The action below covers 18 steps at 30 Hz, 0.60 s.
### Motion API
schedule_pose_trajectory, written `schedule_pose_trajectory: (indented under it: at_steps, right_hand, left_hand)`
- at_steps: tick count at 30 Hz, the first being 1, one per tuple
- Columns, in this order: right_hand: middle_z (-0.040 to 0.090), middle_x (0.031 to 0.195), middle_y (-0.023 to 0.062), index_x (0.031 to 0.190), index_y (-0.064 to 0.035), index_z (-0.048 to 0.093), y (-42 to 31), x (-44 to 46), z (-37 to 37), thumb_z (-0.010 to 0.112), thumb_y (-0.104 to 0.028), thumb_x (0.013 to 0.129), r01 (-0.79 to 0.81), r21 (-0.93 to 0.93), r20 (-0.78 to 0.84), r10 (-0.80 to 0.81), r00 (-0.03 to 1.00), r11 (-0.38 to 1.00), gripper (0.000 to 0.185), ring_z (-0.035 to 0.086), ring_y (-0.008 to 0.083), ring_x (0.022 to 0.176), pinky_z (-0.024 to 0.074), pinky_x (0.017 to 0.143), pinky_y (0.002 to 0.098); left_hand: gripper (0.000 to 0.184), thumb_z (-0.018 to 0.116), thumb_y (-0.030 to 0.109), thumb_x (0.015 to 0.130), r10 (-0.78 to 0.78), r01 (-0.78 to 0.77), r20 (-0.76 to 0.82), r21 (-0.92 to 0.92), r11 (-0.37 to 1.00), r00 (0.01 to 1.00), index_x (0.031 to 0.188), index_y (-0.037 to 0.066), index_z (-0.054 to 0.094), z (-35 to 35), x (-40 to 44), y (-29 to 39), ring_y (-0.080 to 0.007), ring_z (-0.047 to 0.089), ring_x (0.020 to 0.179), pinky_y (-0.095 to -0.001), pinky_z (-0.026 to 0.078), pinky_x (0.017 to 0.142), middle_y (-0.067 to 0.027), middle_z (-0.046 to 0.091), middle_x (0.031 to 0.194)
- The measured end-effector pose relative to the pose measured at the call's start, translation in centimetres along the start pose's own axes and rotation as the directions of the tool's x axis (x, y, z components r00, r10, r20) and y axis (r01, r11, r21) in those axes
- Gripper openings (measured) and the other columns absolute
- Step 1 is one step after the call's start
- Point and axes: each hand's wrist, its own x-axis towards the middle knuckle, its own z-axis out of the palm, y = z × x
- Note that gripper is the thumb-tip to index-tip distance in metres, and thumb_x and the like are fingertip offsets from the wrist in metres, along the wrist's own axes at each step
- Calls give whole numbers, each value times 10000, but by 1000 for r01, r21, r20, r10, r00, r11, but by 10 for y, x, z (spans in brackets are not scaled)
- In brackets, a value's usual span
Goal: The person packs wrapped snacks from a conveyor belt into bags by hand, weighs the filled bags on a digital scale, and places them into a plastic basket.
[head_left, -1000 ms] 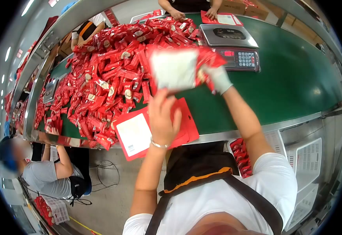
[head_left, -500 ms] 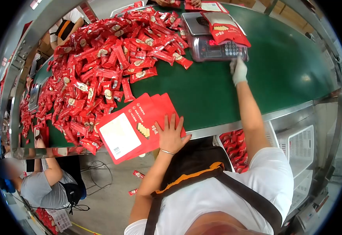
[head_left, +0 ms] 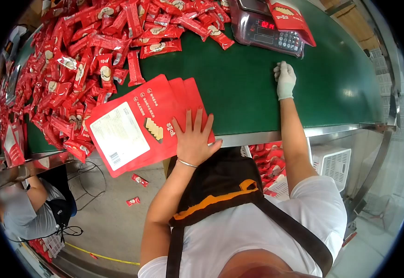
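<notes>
Head view: left hand (head_left: 193, 141), fingers spread, lies on flat red pouches (head_left: 159, 99) overhanging the green tabletop's (head_left: 243, 92) near edge; white-gloved right hand (head_left: 285, 79), fingers curled, is near a digital scale (head_left: 254, 28) bearing one filled red pouch (head_left: 289, 19).

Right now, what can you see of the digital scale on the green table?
The digital scale sits on the green table at the view's top edge, its metal pan partly cut off. Its dark panel, seemingly under clear plastic, has lit red digits and a keypad. A red pouch rests over its right side, overhanging the panel. The gloved right hand is nearby, not touching.
</notes>
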Motion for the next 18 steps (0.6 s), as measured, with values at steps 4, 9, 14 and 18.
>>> schedule_pose_trajectory:
  at_steps: [4,9,14,18]
  right_hand:
    - [653,852,68,1069,0,617,1,8,-4,496,-467,999,-31,-30,8,31,999,999,487,555,103,670,455,584,255]
    - [258,1546,229,1530,0,119,-84,22,38,398,-741,896,-192,552,68,186,980,811,1014,301,366,1422,316,1127,517]
    - [448,1339,192,1350,19,382,-144,90,63,648,-395,891,-206,630,60,218,974,749,674,515,319,1150,458,943,471]
    - [589,1054,149,1154,13,534,-175,105,-20,625,-257,904,59,361,-41,-47,998,931,379,595,262,849,510,705,390]
  left_hand:
    - [754,658,580,736,4,-4,-19,-14,1000,1000,1359,170,544,0,1,-1,-400,360,1375,-740,223,1038,-131,403,1490]
    - [750,656,581,735,10,-10,-21,7,1000,1000,1356,174,548,1,-1,-1,-395,366,1371,-740,226,1038,-128,408,1485]
    - [734,634,573,766,20,-20,-2,80,997,1000,1373,174,528,-2,1,3,-387,368,1373,-731,237,1037,-128,442,1460]
    - [737,633,561,782,50,-50,5,118,992,999,1394,170,505,-4,3,4,-377,342,1395,-716,225,1055,-130,436,1466]
